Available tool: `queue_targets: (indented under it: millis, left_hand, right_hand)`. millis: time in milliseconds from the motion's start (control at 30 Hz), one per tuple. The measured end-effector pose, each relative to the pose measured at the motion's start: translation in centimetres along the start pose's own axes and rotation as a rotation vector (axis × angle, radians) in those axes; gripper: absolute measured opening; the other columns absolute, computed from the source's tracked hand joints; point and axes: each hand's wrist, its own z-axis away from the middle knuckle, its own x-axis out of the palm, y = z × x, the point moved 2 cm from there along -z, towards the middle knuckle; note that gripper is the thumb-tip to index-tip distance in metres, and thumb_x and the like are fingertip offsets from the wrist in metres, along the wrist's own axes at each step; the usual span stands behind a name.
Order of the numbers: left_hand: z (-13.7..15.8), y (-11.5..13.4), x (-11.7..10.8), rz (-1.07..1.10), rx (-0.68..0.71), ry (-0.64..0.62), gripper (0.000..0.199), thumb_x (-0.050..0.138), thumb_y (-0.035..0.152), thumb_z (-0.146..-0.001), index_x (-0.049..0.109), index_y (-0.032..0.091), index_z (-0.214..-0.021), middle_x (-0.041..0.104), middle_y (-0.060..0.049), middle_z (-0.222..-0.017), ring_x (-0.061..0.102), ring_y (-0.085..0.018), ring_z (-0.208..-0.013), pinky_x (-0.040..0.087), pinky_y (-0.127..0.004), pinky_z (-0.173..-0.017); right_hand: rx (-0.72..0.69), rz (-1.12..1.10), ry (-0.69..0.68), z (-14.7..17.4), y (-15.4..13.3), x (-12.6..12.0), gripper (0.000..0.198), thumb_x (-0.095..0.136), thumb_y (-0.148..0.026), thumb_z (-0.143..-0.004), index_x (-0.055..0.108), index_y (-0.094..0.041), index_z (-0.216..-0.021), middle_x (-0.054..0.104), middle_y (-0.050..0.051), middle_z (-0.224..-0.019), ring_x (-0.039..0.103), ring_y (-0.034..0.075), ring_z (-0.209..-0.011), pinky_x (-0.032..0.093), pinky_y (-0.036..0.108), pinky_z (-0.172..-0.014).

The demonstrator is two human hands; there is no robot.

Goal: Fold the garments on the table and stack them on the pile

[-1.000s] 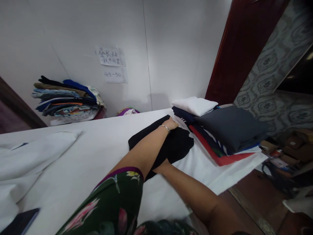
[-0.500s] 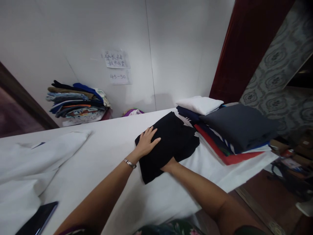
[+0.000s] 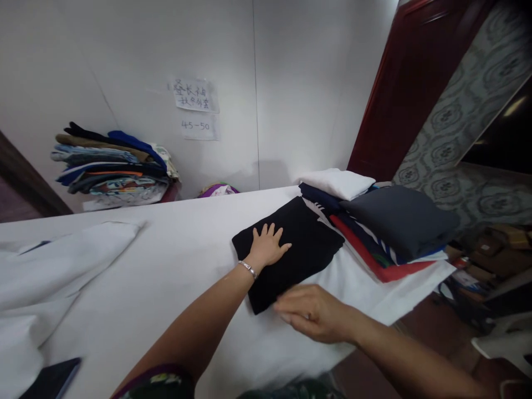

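A folded black garment [image 3: 307, 238] lies on the white-covered table in front of me. My left hand [image 3: 268, 245] rests flat on its upper left part, fingers spread. A silver bracelet [image 3: 248, 268] circles that wrist. My right hand [image 3: 310, 311] is just off the garment's near lower edge, slightly blurred, its fingers pressed together and bent toward the thumb. Nothing shows in it.
At the right stands a pile of folded clothes with a dark grey garment [image 3: 401, 221] and a white one [image 3: 338, 183] on top. A clothes stack [image 3: 116, 163] is at the back left. White fabric [image 3: 83, 266] and a dark flat object [image 3: 52, 379] lie left.
My right hand has come out from under the black garment to its near edge. The garment's right side now lies flatter and neater. My left hand has shifted slightly right on it.
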Motion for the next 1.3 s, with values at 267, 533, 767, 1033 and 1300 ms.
queue_targets:
  millis: [267,533,767,1033,1300]
  left_hand:
    - [0.0,0.1,0.3,-0.003,0.026,0.033,0.068,0.037,0.058,-0.088,0.030,0.028,-0.149,0.024,-0.010,-0.158,0.013,-0.037,-0.145,0.012,-0.063,-0.111]
    - [-0.2,0.4,0.4,0.076,0.022,-0.009,0.074,0.036,0.068,-0.084,0.041,0.025,-0.144,0.030,-0.010,-0.155,0.021,-0.034,-0.143,0.015,-0.060,-0.112]
    - [0.4,-4.4,0.4,0.293,-0.236,-0.030,0.077,0.025,0.070,-0.087,0.042,0.020,-0.142,0.030,-0.010,-0.155,0.019,-0.029,-0.145,0.015,-0.057,-0.114]
    - [0.8,-4.7,1.0,0.350,-0.274,0.009,0.070,0.025,0.066,-0.089,0.045,0.022,-0.139,0.029,-0.010,-0.155,0.019,-0.028,-0.145,0.014,-0.056,-0.114]
    - [2.9,-2.7,0.6,0.253,-0.204,0.084,0.069,0.031,0.065,-0.089,0.045,0.019,-0.139,0.038,-0.010,-0.152,0.027,-0.028,-0.142,0.016,-0.054,-0.114]
  right_hand:
    - [0.261,0.388,0.058,-12.1,11.5,-3.3,0.057,0.051,-0.052,-0.090,0.047,-0.024,-0.140,0.029,0.011,-0.155,0.015,0.030,-0.146,0.007,0.059,-0.114]
    - [0.723,0.347,-0.004,-8.9,22.6,-2.5,0.064,0.029,-0.061,-0.094,0.031,-0.027,-0.149,0.023,0.005,-0.158,0.012,0.024,-0.147,0.010,0.052,-0.115]
    - [0.747,0.275,-0.008,-9.5,23.9,-2.6,0.065,0.029,-0.061,-0.094,0.037,-0.024,-0.146,0.032,0.003,-0.155,0.022,0.022,-0.145,0.014,0.040,-0.117]
    - [0.782,0.201,0.026,-9.6,23.8,-3.2,0.061,0.031,-0.055,-0.096,0.043,-0.018,-0.143,0.038,0.005,-0.151,0.028,0.021,-0.142,0.017,0.036,-0.116]
    - [0.782,0.190,0.037,-8.9,24.3,-3.0,0.062,0.033,-0.054,-0.095,0.038,-0.020,-0.146,0.033,0.004,-0.154,0.021,0.020,-0.145,0.011,0.034,-0.117]
